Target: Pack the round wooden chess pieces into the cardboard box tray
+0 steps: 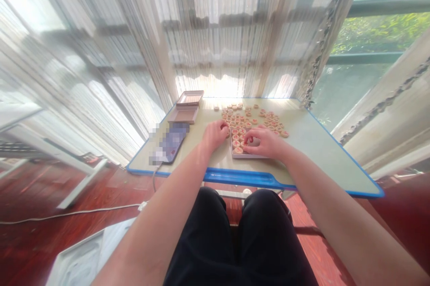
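A shallow box [251, 156] stands near the table's front edge, with round wooden xiangqi pieces [238, 149] marked in red lying in rows in its left part. My right hand [265, 141] reaches over the box, thumb and forefinger pinched on a xiangqi piece [245, 144] at the rows' right side. Just left of the box, my left hand [215, 134] is closed, its fingertips at a xiangqi piece [227, 134] beside the box wall. Behind the box lies a loose spread of xiangqi pieces [247, 114]. The box's right part is hidden by my right hand.
An open pinkish box or lid [183, 114] sits at the table's back left, with another [190, 97] behind it. A phone [177, 142] with a cable lies at the left. The table [322, 151] has a blue rim; sheer curtains [228, 53] hang behind.
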A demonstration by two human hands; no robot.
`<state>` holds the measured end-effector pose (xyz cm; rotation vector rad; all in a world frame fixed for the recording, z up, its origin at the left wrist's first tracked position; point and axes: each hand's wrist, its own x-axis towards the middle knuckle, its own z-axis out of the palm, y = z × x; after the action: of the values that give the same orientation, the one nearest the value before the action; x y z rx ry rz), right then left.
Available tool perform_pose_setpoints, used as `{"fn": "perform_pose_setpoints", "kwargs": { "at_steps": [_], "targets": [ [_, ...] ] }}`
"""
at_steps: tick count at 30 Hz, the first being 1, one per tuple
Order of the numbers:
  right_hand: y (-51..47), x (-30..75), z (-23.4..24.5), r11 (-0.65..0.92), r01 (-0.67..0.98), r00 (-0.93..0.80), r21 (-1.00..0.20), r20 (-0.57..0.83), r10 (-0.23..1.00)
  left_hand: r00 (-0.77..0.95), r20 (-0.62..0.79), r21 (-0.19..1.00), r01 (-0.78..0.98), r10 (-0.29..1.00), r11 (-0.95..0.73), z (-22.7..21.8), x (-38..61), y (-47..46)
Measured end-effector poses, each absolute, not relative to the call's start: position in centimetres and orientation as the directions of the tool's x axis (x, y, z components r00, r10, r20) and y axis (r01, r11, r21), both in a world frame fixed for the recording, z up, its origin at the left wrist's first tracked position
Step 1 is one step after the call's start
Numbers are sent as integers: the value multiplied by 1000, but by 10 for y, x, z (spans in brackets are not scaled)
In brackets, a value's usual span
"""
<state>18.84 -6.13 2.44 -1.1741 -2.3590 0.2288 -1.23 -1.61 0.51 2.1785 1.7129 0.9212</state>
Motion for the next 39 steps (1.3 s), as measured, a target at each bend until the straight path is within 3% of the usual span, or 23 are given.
{"fn": "perform_pose_setpoints", "kwargs": {
  "at_steps": [9,13,18,29,35,39],
  "targets": [
    [-57,191,23,606,713,-479,-353,386,788,123,314,522,806,941,-279,7,-12,-17],
    [-48,194,19,543,799,-374,-259,493,786,122,328,522,803,937,-287,5,-12,-16],
    [-43,196,14,556,812,-414,-179,495,764,127,358,530,788,925,-313,3,-13,-14],
    [-47,194,17,549,809,-405,-208,479,779,102,339,544,790,935,-283,5,-11,-16],
    [-36,201,8,430,864,-233,-262,549,803,75,372,567,771,925,-290,5,-13,-17],
    [-26,206,4,360,870,-159,-337,500,852,71,382,560,775,922,-292,6,-12,-17]
  ]
}}
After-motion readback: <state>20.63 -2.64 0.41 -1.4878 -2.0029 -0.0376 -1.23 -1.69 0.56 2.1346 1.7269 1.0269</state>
